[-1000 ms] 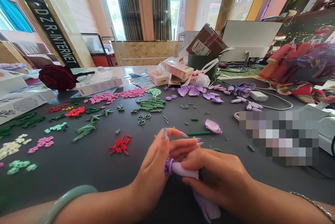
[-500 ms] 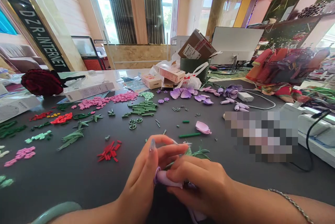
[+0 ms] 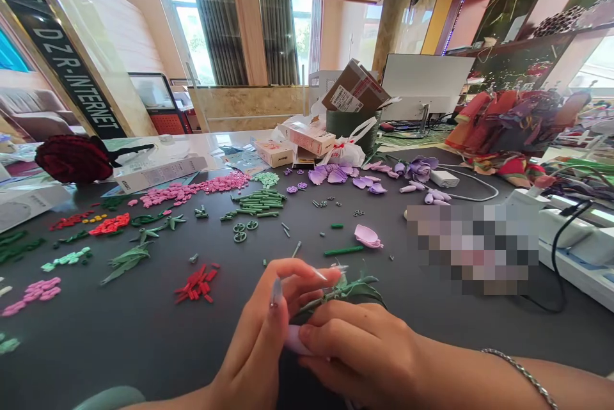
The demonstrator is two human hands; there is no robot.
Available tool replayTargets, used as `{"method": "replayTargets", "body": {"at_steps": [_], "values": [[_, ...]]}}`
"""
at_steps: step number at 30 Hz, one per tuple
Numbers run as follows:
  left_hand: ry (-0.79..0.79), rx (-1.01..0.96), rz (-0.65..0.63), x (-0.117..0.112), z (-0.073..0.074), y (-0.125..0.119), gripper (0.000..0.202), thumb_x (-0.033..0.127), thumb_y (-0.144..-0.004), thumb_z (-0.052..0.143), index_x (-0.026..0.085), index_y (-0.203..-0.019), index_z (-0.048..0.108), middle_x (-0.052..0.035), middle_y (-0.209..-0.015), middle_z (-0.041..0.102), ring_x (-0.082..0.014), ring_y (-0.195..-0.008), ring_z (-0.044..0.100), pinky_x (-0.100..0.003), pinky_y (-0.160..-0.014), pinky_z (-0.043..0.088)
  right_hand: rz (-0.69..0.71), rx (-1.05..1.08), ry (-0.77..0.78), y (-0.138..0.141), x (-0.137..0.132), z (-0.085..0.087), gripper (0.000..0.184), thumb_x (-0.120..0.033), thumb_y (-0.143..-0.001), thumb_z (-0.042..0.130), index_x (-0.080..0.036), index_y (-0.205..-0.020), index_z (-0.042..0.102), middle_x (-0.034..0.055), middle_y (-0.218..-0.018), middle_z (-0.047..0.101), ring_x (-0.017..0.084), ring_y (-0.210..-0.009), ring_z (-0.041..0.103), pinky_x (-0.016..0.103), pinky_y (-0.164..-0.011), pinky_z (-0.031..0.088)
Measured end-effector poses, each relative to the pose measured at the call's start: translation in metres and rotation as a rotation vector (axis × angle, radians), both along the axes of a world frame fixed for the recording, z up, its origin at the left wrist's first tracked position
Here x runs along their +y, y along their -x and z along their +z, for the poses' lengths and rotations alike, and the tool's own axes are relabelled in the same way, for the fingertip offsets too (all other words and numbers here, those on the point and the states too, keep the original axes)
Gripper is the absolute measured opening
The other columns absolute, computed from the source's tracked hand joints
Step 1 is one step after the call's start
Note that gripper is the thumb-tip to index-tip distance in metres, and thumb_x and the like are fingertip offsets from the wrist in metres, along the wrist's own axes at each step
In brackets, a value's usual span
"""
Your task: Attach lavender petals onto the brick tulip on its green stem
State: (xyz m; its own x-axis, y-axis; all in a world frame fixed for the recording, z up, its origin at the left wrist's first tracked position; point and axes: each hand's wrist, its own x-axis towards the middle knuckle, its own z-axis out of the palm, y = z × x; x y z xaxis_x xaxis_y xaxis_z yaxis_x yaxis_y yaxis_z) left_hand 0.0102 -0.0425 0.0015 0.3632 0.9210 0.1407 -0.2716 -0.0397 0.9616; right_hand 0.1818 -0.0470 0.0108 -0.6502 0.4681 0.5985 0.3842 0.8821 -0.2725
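Low in the middle of the view, my left hand [image 3: 266, 333] and my right hand [image 3: 359, 352] are pressed together on a lilac brick flower piece [image 3: 295, 342]; most of that piece is hidden between the fingers. Both hands are closed on it. Green leaf pieces [image 3: 352, 288] stick out just above my right hand. A loose pink-lilac petal [image 3: 368, 236] and a short green rod [image 3: 343, 250] lie on the dark table [image 3: 144, 320] beyond my fingertips.
Sorted heaps of small bricks cover the table: red [image 3: 196, 283], pink [image 3: 192, 189], green rods [image 3: 259, 200], lilac petals [image 3: 336, 173]. Boxes [image 3: 307, 138] and a white bag [image 3: 345, 151] stand at the back, a dark red rose [image 3: 67, 157] far left, a white charger with cable [image 3: 444, 178] right.
The view has shifted, so my hands sit lower and further left in the picture. The lilac piece is more hidden between my fingers, and the green leaves now show above my right hand.
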Motion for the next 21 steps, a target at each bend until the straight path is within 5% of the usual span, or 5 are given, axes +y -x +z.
{"method": "replayTargets", "body": {"at_steps": [6,10,16,21], "values": [[-0.077,0.034,0.024,-0.002,0.007,-0.004,0.046,0.065,-0.089,0.04,0.025,-0.104,0.059,-0.0058,-0.117,0.065,-0.0264,-0.118,0.053,-0.039,-0.103,0.039,-0.061,0.193,-0.062,0.009,0.002,-0.011,0.021,-0.024,-0.099,0.041,-0.019,-0.089,0.059,-0.0001,-0.072,0.068,0.008,-0.063,0.062,0.015,-0.059,0.05],[-0.145,0.031,-0.019,-0.002,0.011,-0.005,0.049,0.067,-0.086,0.042,0.026,-0.107,0.057,-0.0062,-0.12,0.062,-0.0274,-0.117,0.054,-0.04,-0.101,0.041,-0.064,0.282,-0.057,0.014,0.002,-0.015,0.015,-0.023,-0.098,0.045,-0.02,-0.09,0.058,0.0018,-0.086,0.073,0.008,-0.078,0.067,0.012,-0.071,0.05],[-0.258,0.033,-0.023,0.001,0.003,-0.004,0.05,0.066,-0.09,0.035,0.028,-0.114,0.056,-0.005,-0.134,0.052,-0.026,-0.119,0.051,-0.041,-0.105,0.036,-0.093,0.358,0.003,0.015,0.002,-0.011,0.02,-0.027,-0.095,0.05,-0.021,-0.076,0.053,-0.001,-0.081,0.072,0.005,-0.061,0.062,0.01,-0.055,0.045],[-0.11,-0.12,0.013,0.006,0.003,-0.009,0.042,0.062,-0.091,0.04,0.026,-0.099,0.06,-0.0041,-0.121,0.059,-0.0236,-0.111,0.057,-0.035,-0.092,0.047,-0.074,0.37,0.153,0.01,0.006,-0.009,0.018,-0.027,-0.091,0.057,-0.021,-0.075,0.053,-0.0026,-0.065,0.067,0.006,-0.052,0.059,0.013,-0.051,0.046]]}}
